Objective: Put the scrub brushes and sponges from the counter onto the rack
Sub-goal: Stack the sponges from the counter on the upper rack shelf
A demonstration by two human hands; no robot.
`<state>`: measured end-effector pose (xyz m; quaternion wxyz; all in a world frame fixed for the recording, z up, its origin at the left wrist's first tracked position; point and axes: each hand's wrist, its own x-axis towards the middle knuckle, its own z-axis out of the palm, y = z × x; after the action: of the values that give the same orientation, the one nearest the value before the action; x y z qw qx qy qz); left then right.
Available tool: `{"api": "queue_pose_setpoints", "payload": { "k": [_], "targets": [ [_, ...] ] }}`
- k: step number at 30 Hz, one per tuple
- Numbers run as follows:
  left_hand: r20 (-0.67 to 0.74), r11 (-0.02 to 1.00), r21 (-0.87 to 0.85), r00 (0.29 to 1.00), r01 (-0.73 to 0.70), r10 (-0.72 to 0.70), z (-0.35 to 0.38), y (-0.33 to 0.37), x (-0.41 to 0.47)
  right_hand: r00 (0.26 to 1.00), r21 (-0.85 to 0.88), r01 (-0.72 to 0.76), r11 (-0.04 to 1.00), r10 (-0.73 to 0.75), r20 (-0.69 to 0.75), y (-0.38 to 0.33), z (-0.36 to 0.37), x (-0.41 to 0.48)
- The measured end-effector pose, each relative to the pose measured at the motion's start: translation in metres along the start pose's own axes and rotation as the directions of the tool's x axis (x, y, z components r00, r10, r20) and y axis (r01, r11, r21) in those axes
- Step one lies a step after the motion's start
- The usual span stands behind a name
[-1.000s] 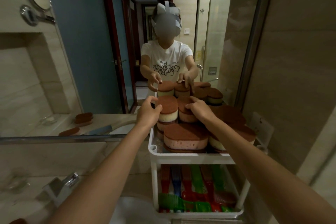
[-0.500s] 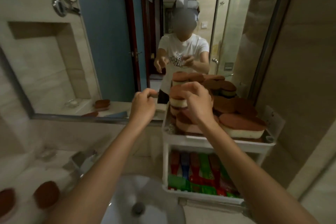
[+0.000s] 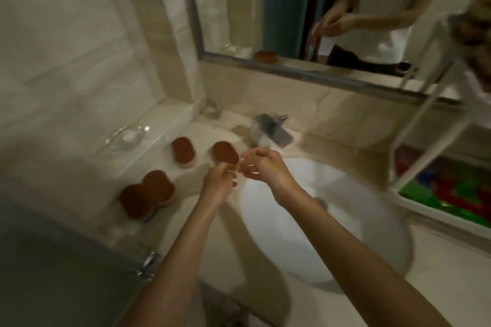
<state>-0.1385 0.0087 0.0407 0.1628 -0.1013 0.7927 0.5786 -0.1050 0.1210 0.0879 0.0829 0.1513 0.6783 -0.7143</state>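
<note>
Counter [image 3: 207,223] (four sponges [image 3: 183,152])

Glossy white basin [image 3: 332,225], metal faucet [image 3: 271,130]

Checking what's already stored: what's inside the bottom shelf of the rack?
Red, green and blue items, probably brushes, lie in the rack's bottom shelf. They are blurred, and the frame edge cuts off the rest. The top shelf is barely visible.
</note>
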Motion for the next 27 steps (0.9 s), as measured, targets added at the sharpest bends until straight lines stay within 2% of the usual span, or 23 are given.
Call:
{"api": "queue_pose_setpoints", "payload": {
  "k": [2,6,8,12,17,21,27],
  "targets": [
    [-0.064,0.996,0.029,0.994,0.087,-0.085,-0.035,-0.027,0.014,0.998,-0.032,-0.061,0.998,0.061,-0.005,0.02,0.036,0.026],
    [-0.226,0.976,0.163,0.969,0.142,-0.103,-0.098,-0.066,0.039,0.981,-0.192,-0.18,0.965,0.19,0.037,0.057,0.095,0.062],
    [-0.311,0.964,0.143,0.935,0.226,-0.173,-0.129,-0.079,0.055,0.97,-0.32,-0.18,0.93,0.221,0.099,0.072,0.128,0.079],
    [-0.431,0.911,0.246,0.879,0.331,-0.203,-0.158,-0.089,0.057,0.96,-0.461,-0.095,0.882,0.205,0.193,0.083,0.147,0.101],
    [-0.428,0.888,0.228,0.86,0.399,-0.277,-0.178,-0.103,0.069,0.936,-0.51,-0.207,0.835,0.321,0.145,0.084,0.174,0.132],
    [-0.417,0.912,0.103,0.85,0.397,-0.323,-0.181,-0.116,0.079,0.898,-0.489,-0.3,0.819,0.415,0.144,0.092,0.186,0.141],
    [-0.304,0.917,-0.008,0.873,0.399,-0.382,-0.182,-0.137,0.078,0.925,-0.502,-0.314,0.805,0.379,0.029,0.11,0.183,0.145]
  ]
}}
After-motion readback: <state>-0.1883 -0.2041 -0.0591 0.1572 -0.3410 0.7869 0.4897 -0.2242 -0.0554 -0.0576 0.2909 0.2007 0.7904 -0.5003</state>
